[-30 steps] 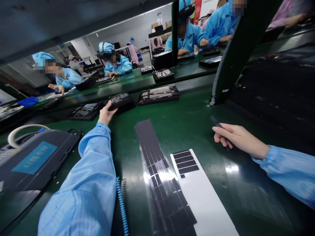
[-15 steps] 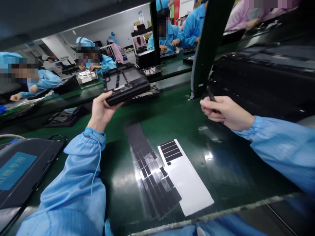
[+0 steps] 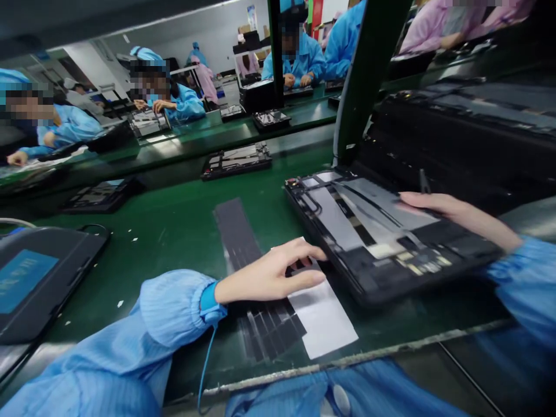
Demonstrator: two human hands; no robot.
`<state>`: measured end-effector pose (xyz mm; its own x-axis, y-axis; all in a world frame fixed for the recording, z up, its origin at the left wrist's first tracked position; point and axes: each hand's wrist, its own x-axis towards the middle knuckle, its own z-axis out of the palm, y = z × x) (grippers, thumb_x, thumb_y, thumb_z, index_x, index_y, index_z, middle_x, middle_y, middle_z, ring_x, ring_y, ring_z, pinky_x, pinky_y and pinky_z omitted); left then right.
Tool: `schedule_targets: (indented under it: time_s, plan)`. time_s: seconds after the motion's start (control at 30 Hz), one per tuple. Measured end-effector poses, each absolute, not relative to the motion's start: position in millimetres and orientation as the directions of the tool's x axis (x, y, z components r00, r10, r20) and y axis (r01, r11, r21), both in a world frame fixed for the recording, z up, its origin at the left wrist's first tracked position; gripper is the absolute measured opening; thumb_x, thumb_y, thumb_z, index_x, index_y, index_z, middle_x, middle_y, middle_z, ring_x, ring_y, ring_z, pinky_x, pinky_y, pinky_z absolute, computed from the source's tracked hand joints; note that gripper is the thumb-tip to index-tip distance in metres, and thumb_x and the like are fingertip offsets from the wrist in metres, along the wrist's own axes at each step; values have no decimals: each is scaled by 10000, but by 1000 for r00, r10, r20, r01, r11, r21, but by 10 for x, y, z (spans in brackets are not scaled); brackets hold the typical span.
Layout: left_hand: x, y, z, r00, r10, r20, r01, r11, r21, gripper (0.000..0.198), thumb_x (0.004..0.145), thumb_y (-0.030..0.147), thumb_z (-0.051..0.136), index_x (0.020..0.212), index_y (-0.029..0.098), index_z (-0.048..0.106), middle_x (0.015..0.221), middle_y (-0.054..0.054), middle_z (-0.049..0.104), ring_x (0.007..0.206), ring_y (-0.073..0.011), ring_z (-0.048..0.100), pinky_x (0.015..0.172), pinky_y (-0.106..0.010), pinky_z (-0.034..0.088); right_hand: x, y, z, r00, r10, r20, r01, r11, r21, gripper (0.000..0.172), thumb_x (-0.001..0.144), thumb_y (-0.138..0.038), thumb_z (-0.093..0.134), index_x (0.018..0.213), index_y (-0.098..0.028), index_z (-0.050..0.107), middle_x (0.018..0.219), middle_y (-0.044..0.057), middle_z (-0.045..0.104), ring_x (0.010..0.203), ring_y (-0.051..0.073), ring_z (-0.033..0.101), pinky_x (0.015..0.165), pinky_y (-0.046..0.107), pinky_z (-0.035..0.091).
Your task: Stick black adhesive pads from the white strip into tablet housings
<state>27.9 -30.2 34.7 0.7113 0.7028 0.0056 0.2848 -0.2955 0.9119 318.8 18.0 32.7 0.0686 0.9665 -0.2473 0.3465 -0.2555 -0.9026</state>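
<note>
From the head camera, I see two bare hands in blue sleeves working over a green bench. An opened tablet (image 3: 360, 226), with grey plates and dark ribbon cables exposed inside a black frame, sits tilted right of centre, between the hands. My left hand (image 3: 273, 269) is empty, its fingers loosely spread and pointing right; the fingertips come right up to the tablet's left edge, though I cannot tell whether they touch. My right hand (image 3: 456, 211) is closed around a slim dark tool (image 3: 424, 182) that pokes upward; its fingertips overlap the tablet's upper right side, and I cannot tell whether they also grip the frame. Beneath the left hand lie strips of black adhesive pieces (image 3: 237, 229) and a white backing sheet (image 3: 328, 324). A second opened tablet (image 3: 237, 159) rests farther back, well apart from both hands. Beyond, co-workers in blue (image 3: 180, 107) sit at another bench.
</note>
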Motion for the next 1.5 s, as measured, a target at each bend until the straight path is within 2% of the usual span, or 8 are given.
schedule_targets:
  time_s: [0.17,0.3,0.37,0.47,0.6,0.7,1.3,1.5]
  plan:
    - [195,-100,315,715,699,-20,535,-528,660,159,850,227,472,880,156,612,833,-35,589,757,-121,522,710,-229,405,3420,34,272,131,962,-240,570,-271,-775,383,696,-364,626,1061,-252,620,1030,42,644,846,199,605,628,262,473]
    - [157,47,184,725,674,-141,610,-534,585,191,781,212,562,954,132,575,872,-39,541,744,-122,488,681,-229,407,3250,-105,361,24,974,224,879,86,-470,197,736,-339,602,808,-173,679,850,59,659,795,192,597,690,290,440]
    - [150,83,154,732,660,-168,607,-521,600,198,782,202,557,962,121,563,890,-40,534,739,-115,478,672,-221,406,3049,-135,452,21,952,307,823,158,-545,292,822,-372,488,760,-153,669,693,56,630,634,139,584,590,258,433]
    - [142,112,160,727,664,-177,613,-510,603,201,782,192,552,963,106,551,877,-39,529,732,-112,470,658,-216,398,2649,-125,525,-102,987,124,660,160,-734,507,892,-425,323,595,-136,616,538,44,560,462,86,513,467,223,392]
    - [116,148,189,749,627,-216,602,-507,617,242,755,194,573,979,109,539,842,-23,514,705,-110,460,621,-212,381,2161,-82,396,-592,785,184,397,482,-781,273,819,-374,516,694,-147,602,673,28,604,591,104,560,540,217,429]
    - [99,169,195,767,603,-217,583,-516,627,203,729,186,589,915,118,544,827,-15,510,699,-112,451,603,-211,361,1985,-73,255,-734,633,247,311,636,-706,134,771,-284,604,798,-153,592,749,17,623,662,103,573,593,208,441]
    - [106,168,178,745,638,-197,602,-513,612,245,707,183,572,949,147,558,797,-2,507,674,-109,469,569,-207,357,2061,-67,254,-589,731,344,345,612,-711,126,754,-207,616,666,-157,541,637,-6,556,557,97,582,478,206,456]
    - [275,26,71,620,769,159,533,-561,633,83,747,146,518,831,148,521,772,-12,533,690,-117,486,644,-238,404,2377,-76,113,-210,880,426,300,473,-828,199,785,-213,584,647,-196,441,615,-10,533,459,106,569,385,229,462]
